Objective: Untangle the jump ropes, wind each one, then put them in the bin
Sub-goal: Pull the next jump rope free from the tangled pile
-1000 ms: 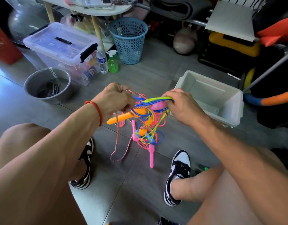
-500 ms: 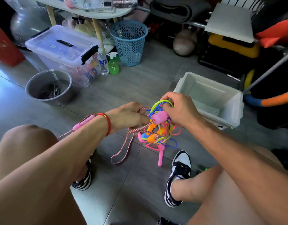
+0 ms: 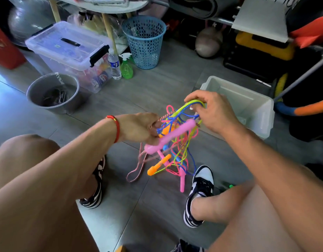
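Note:
A tangle of jump ropes (image 3: 177, 140) hangs between my hands above the floor: pink, blue and yellow-green cords plus a red-and-white braided rope (image 3: 137, 170) that loops down. A large pink handle (image 3: 170, 136) lies slanted across the bundle. An orange handle (image 3: 158, 165) and a slim pink handle (image 3: 182, 182) dangle below. My left hand (image 3: 138, 129) pinches the braided rope at the tangle's left side. My right hand (image 3: 214, 110) grips the yellow-green and blue loops at the top. The white bin (image 3: 262, 110) stands on the floor just right of my right hand.
A grey bucket (image 3: 53, 92) sits at the left, a lidded clear storage box (image 3: 69, 51) behind it. A water bottle (image 3: 114, 65), a green spray bottle (image 3: 126, 67) and a blue mesh basket (image 3: 144, 40) stand further back. My shoes (image 3: 200, 190) flank the tangle.
Both hands have shifted right and the tangle has been turned: the large pink handle now lies across its front, and the orange handle has dropped to hang lower.

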### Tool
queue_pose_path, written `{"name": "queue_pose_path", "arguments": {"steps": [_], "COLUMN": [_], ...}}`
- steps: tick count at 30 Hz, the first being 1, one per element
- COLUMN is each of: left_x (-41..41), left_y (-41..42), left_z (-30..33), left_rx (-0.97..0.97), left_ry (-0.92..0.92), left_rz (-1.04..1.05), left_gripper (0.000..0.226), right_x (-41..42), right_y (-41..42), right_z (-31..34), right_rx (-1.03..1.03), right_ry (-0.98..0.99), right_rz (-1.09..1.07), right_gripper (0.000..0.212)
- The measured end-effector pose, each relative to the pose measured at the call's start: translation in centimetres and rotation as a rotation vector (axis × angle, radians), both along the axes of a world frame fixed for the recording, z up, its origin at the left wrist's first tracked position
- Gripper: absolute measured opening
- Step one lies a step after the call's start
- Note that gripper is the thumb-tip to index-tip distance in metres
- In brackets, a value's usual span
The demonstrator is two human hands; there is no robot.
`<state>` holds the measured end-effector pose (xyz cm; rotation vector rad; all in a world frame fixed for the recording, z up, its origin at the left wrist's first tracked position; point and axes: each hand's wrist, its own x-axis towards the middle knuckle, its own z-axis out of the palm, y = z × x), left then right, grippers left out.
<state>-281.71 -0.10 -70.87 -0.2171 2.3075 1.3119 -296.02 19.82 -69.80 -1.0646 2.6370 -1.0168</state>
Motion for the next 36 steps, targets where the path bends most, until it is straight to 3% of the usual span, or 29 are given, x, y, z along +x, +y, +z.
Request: {"name": "queue_pose_path", "arguments": {"steps": [3,6,10,12,16,18,20,25,27,32,36], "left_x": [0.7,0.3,-0.8,-1.1,-1.2,-1.2,-1.1,-0.7,-0.6,-0.3,0.0], "left_y": [-0.6,0.3,0.6,0.4,-0.5,-1.0,-1.3,-3.2,-3.8,-4.4,-3.9], "left_z": [0.6,1.9,2.6,2.7,3.7,4.3,4.7,5.0,5.1,6.3,7.0], "left_rx": [-0.119,-0.321,-0.051,-0.008,0.061,0.101,0.105,-0.029,-0.067,0.125,0.252], "left_ry": [-0.136,-0.003,0.289,0.400,0.503,0.541,0.579,0.627,0.630,0.695,0.696], "left_rz": [-0.144,-0.070,0.409,0.559,0.708,0.762,0.799,0.939,1.012,1.068,0.917], "left_gripper": [0.038,0.037,0.053,0.052,0.043,0.039,0.035,0.031,0.030,0.034,0.029], "right_x": [-0.8,-0.5,-0.7,-1.1,-1.6,-1.8,-2.4,-3.9,-4.2,-5.0,-3.7], "right_y": [0.7,0.9,0.9,1.3,2.1,2.1,2.0,3.1,3.4,3.5,3.4], "right_z": [0.1,-0.1,0.2,0.1,0.1,0.3,0.3,0.2,0.3,1.0,1.7], "right_rx": [-0.016,-0.005,0.051,0.119,0.356,0.464,0.521,0.098,-0.011,-0.009,-0.013], "right_ry": [-0.120,-0.147,-0.086,-0.065,0.022,0.130,0.085,-0.512,-0.535,-0.162,-0.615], "right_rz": [0.026,0.097,0.167,0.239,0.316,0.303,0.196,0.037,0.017,0.048,0.049], "right_gripper": [0.028,0.026,0.018,0.012,0.022,0.016,0.008,0.012,0.009,0.011,0.010]}}
